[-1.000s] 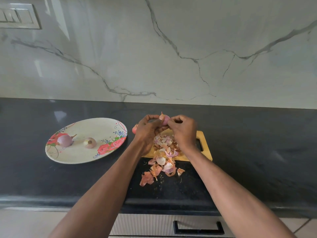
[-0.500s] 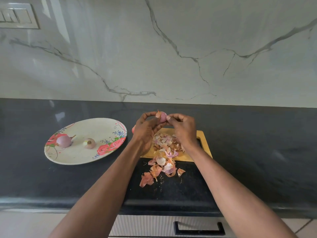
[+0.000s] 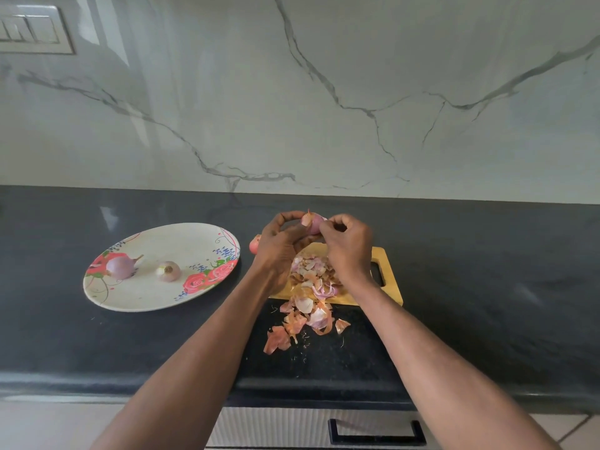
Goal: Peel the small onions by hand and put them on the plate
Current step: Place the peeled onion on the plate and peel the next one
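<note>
A small pink onion [image 3: 312, 223] is held up above the far end of the wooden cutting board [image 3: 391, 289]. My left hand [image 3: 281, 242] grips it from the left, fingers curled around it. My right hand [image 3: 349, 246] pinches at its right side, where a flap of skin sticks out. Two peeled onions, a larger purple onion [image 3: 120, 267] and a smaller pale onion [image 3: 168, 271], lie on the floral plate [image 3: 181, 241] to the left. Another unpeeled onion [image 3: 255, 244] peeks out behind my left hand on the counter.
A heap of onion skins [image 3: 310, 297] covers the board and spills onto the black counter [image 3: 487, 287] toward me. A marble wall rises behind. A drawer handle [image 3: 376, 433] sits below the counter's front edge.
Both hands have turned the onion a little and lifted it slightly; a flap of skin now stands loose at its top. Plate and skins are unchanged.
</note>
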